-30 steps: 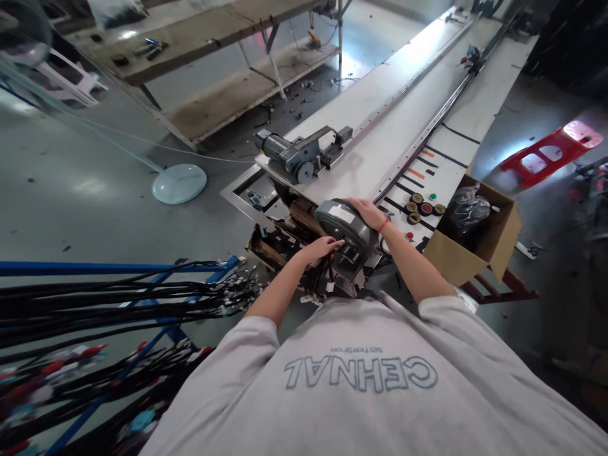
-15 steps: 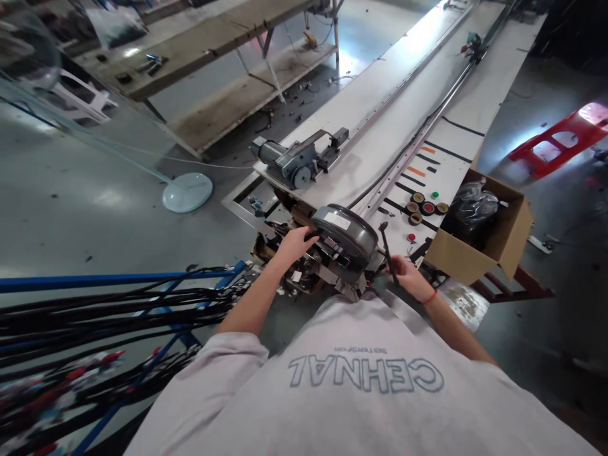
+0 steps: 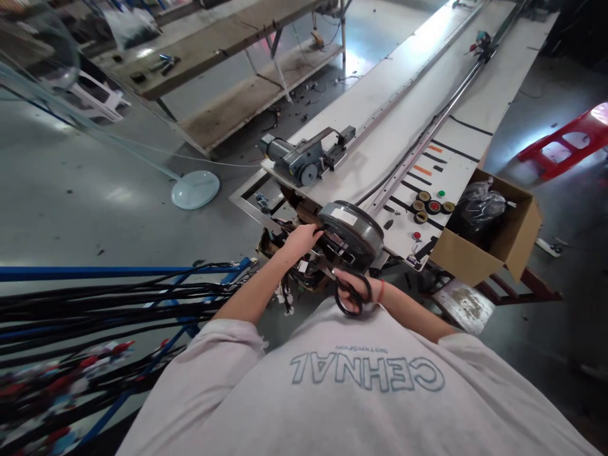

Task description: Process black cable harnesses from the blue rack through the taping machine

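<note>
My right hand (image 3: 352, 288) grips a pair of scissors (image 3: 363, 310) by its black loop handles, close to my shirt. The scissors' blades point up and left, toward the underside of the round dark machine (image 3: 361, 229). At that machine's left edge, the fingers of my left hand (image 3: 304, 239) are pinched together; something dark shows at their tips, too small to name. Loose wires with white connectors (image 3: 286, 297) hang below my left hand.
Tape rolls (image 3: 433, 207) and black strips lie on the long white bench (image 3: 403, 120). A motor unit (image 3: 299, 158) stands at its left. An open cardboard box (image 3: 475, 259) is at the right. Bundled black cables (image 3: 118, 310) hang on a blue rack at the left.
My right hand has moved left from beside the bench to below the round machine, and the scissors' loops now show. My left hand stays at the machine's edge. The view has shifted slightly.
</note>
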The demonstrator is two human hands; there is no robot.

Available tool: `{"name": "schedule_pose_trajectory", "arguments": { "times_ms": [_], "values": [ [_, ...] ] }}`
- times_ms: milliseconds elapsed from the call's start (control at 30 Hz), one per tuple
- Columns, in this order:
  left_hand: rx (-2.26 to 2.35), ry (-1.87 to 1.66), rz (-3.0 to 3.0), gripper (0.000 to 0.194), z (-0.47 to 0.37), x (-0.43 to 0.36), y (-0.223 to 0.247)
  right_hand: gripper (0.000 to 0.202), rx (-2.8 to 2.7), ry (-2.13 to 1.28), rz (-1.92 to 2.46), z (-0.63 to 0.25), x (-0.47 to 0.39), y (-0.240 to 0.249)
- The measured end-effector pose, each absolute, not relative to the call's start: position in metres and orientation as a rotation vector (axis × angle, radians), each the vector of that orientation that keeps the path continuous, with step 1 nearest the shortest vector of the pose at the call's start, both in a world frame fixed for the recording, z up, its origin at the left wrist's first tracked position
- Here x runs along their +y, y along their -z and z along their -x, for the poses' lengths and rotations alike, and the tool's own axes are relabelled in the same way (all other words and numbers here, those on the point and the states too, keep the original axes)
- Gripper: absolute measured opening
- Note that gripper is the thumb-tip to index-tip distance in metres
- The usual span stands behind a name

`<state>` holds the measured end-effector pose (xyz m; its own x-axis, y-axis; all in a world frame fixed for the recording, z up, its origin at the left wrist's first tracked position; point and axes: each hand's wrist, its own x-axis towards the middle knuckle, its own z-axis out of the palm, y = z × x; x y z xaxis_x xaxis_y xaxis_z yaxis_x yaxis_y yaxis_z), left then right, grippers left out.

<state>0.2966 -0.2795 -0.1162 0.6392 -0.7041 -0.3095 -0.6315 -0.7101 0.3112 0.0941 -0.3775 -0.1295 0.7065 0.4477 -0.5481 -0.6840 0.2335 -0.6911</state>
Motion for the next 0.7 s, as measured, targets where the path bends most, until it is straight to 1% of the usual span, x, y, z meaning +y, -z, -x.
{"name": "schedule_pose_trajectory", "arguments": {
  "times_ms": [67,133,200,233,300,367,467,500,533,633,667,700],
  "values": [
    [-1.141,0.657,-2.711,0.031,-0.298,-0.281,0.123,0.065,0.237,-0.621,1.107,-0.061,-0.387,0.116],
    [-1.157,0.689,-2.761,0.035,-0.296,-0.282,0.132,0.061,0.336,-0.227,1.184,-0.038,-0.405,0.113],
    [-1.134,0.695,-2.836,0.039,-0.29,-0.284,0.144,0.063,0.532,0.093,1.237,-0.031,-0.43,0.121],
    [-1.122,0.678,-2.875,0.04,-0.287,-0.285,0.151,0.065,0.653,0.188,1.258,-0.032,-0.445,0.129],
    [-1.121,0.607,-2.932,0.035,-0.279,-0.286,0.164,0.065,0.896,0.234,1.358,-0.04,-0.478,0.147],
    [-1.137,0.545,-2.935,0.032,-0.272,-0.285,0.175,0.058,1.129,0.119,1.591,-0.049,-0.509,0.164],
    [-1.091,0.556,-2.855,0.035,-0.269,-0.281,0.182,0.034,1.342,-0.119,1.984,-0.058,-0.541,0.173],
    [-1.062,0.574,-2.79,0.037,-0.27,-0.279,0.182,0.027,1.369,-0.123,2.071,-0.058,-0.546,0.17],
    [-1.02,0.604,-2.702,0.039,-0.272,-0.277,0.181,0.025,1.377,-0.067,2.132,-0.058,-0.548,0.164],
    [-0.771,0.829,-2.37,0.042,-0.281,-0.269,0.171,0.028,1.229,0.261,2.128,-0.053,-0.534,0.132],
    [-0.694,0.912,-2.284,0.043,-0.284,-0.266,0.167,0.032,1.104,0.289,2.056,-0.053,-0.522,0.121],
    [-0.636,1.012,-2.208,0.045,-0.287,-0.264,0.162,0.038,0.949,0.237,1.956,-0.054,-0.506,0.112]
  ]
}}
